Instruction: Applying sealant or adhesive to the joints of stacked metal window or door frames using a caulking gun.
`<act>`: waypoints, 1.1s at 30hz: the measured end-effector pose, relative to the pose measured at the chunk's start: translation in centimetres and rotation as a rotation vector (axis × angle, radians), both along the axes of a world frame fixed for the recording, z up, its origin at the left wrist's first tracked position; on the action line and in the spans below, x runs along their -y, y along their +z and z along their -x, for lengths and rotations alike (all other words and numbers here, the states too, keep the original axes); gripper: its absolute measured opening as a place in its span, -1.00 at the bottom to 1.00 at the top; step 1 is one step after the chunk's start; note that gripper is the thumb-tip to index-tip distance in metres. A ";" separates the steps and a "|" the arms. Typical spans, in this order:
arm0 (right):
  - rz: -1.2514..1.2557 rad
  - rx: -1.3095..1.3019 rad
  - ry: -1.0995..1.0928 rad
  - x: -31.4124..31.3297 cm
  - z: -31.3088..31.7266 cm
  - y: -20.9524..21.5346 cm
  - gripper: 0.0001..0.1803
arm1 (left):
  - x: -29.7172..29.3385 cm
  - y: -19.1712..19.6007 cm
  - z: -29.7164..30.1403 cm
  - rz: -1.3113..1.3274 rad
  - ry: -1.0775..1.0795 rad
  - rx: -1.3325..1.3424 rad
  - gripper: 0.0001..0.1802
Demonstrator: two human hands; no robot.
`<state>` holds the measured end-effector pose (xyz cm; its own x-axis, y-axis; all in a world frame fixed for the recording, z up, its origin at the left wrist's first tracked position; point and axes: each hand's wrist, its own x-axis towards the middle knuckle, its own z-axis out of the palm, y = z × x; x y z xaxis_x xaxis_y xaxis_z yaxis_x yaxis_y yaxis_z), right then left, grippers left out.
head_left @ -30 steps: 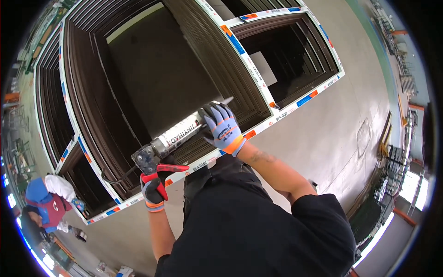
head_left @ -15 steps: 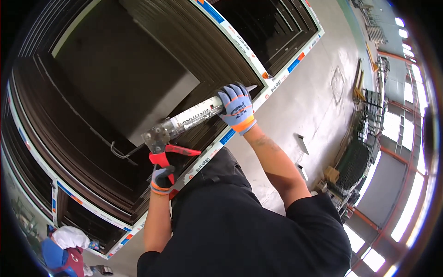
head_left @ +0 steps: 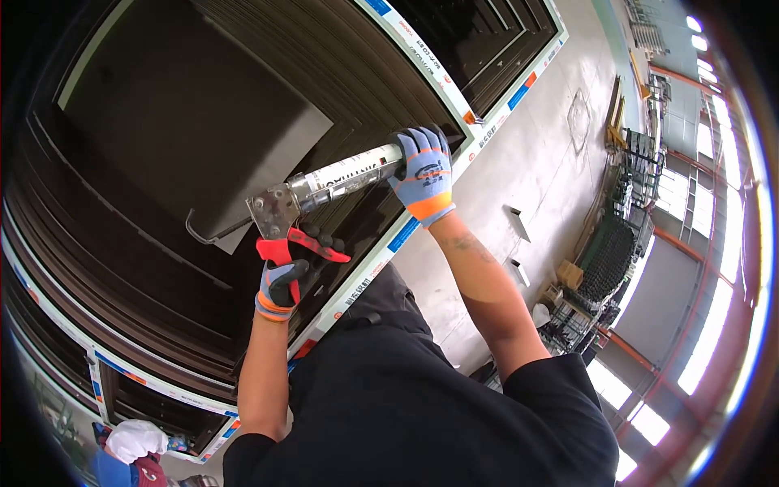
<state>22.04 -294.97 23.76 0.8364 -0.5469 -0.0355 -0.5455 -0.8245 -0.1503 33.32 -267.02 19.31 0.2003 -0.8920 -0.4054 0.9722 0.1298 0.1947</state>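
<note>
Both my hands wear grey-blue gloves with dark palms and orange cuffs. Between them is a caulking gun [head_left: 274,213] with red handles and a hooked metal rod at its back end. A white-labelled sealant cartridge [head_left: 350,170] lies in its metal cradle. My left hand [head_left: 278,284] is closed round the red grip, with dark fingertips over the trigger. Wrapped round the cartridge's front end is my right hand [head_left: 423,170], which hides most of the nozzle. The gun slants over a dark brown panelled door or frame [head_left: 357,57], near its taped edge [head_left: 402,234].
More dark framed panels [head_left: 507,49] adjoin at the far right and lower left. A person in a white head covering [head_left: 136,440] is at the lower left. Metal racks and stacked stock [head_left: 604,260] line the right, beyond a grey concrete floor [head_left: 560,174] with small metal pieces.
The gun's back end has risen slightly and moved left, with my left hand. The left fingers now show over the trigger. My right hand keeps its grip on the front; the whole view has shifted a little.
</note>
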 end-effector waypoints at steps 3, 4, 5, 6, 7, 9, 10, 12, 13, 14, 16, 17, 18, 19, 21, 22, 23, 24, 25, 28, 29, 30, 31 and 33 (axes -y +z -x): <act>0.038 0.005 -0.006 0.3 0.0 -0.4 -0.33 | 0.5 -0.6 -0.5 0.032 -0.003 -0.051 -0.31; 0.041 -0.002 -0.013 0.3 0.1 -0.4 -0.33 | 0.7 -0.7 -0.7 0.030 -0.002 -0.053 -0.31; 0.043 -0.010 -0.021 0.4 0.1 -0.4 -0.33 | 0.8 -0.7 -0.9 0.038 -0.014 -0.051 -0.33; 0.021 -0.026 -0.019 0.5 0.2 -0.5 -0.31 | 0.9 -0.7 -1.2 0.047 -0.026 -0.049 -0.35; 0.018 -0.029 -0.017 0.4 0.1 -0.5 -0.31 | 1.0 -0.7 -1.3 0.043 -0.024 -0.052 -0.35; 0.023 -0.027 -0.046 0.3 -0.1 -0.3 -0.32 | 1.2 -0.6 -1.3 0.047 -0.013 -0.044 -0.37; 0.021 -0.027 -0.043 0.3 -0.2 -0.3 -0.32 | 1.2 -0.5 -1.3 0.045 -0.010 -0.045 -0.37; 0.011 -0.026 -0.062 0.5 -0.2 -0.3 -0.31 | 1.2 -0.5 -1.3 -0.005 -0.027 -0.003 -0.37; 0.011 -0.027 -0.060 0.4 -0.3 -0.4 -0.31 | 1.2 -0.7 -1.3 -0.006 -0.025 -0.004 -0.37; 0.037 -0.003 -0.067 0.3 -0.3 -0.4 -0.33 | 1.2 -1.0 -1.1 0.001 -0.020 0.005 -0.37; 0.063 0.020 -0.073 0.3 -0.3 -0.5 -0.36 | 1.2 -1.2 -1.1 0.007 -0.015 0.013 -0.37; 0.059 0.006 -0.068 0.4 -0.2 -0.6 -0.32 | 1.3 -1.2 -1.1 -0.010 -0.021 0.020 -0.37; 0.054 -0.008 -0.063 0.5 -0.1 -0.6 -0.28 | 1.4 -1.1 -1.2 -0.027 -0.027 0.027 -0.38; 0.054 -0.008 -0.064 0.5 -0.1 -0.7 -0.28 | 1.4 -0.9 -1.3 -0.027 -0.028 0.027 -0.38; 0.049 -0.030 -0.071 0.5 0.0 -0.7 -0.27 | 1.6 -0.5 -1.4 -0.017 -0.022 0.044 -0.38; 0.048 -0.029 -0.072 0.5 0.1 -0.8 -0.27 | 1.6 -0.4 -1.5 -0.017 -0.023 0.045 -0.38; 0.041 -0.036 -0.062 0.5 0.1 -0.9 -0.27 | 1.5 -0.3 -1.5 -0.045 -0.029 0.065 -0.37; 0.034 -0.044 -0.052 0.5 0.2 -1.0 -0.27 | 1.4 -0.2 -1.5 -0.072 -0.034 0.084 -0.37; 0.034 -0.044 -0.054 0.4 0.1 -0.9 -0.27 | 1.3 -0.1 -1.6 -0.073 -0.036 0.085 -0.37; -0.001 -0.077 -0.069 0.3 0.0 -0.7 -0.27 | 1.1 0.3 -1.7 -0.088 -0.040 0.085 -0.37; 0.004 -0.076 -0.050 0.4 0.1 -0.8 -0.27 | 1.0 0.4 -1.6 -0.101 -0.040 0.093 -0.37; 0.008 -0.076 -0.031 0.5 0.2 -0.9 -0.27 | 1.0 0.4 -1.5 -0.114 -0.040 0.102 -0.37; 0.006 -0.074 -0.031 0.4 0.1 -0.9 -0.27 | 1.0 0.5 -1.5 -0.116 -0.040 0.104 -0.37; 0.007 -0.090 -0.034 0.4 0.0 -0.8 -0.27 | 1.0 0.7 -1.4 -0.088 -0.024 0.109 -0.39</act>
<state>22.05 -295.32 22.97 0.8108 -0.5757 -0.1058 -0.5845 -0.8060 -0.0935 34.70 -267.97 20.02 0.2268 -0.8588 -0.4594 0.9473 0.0849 0.3088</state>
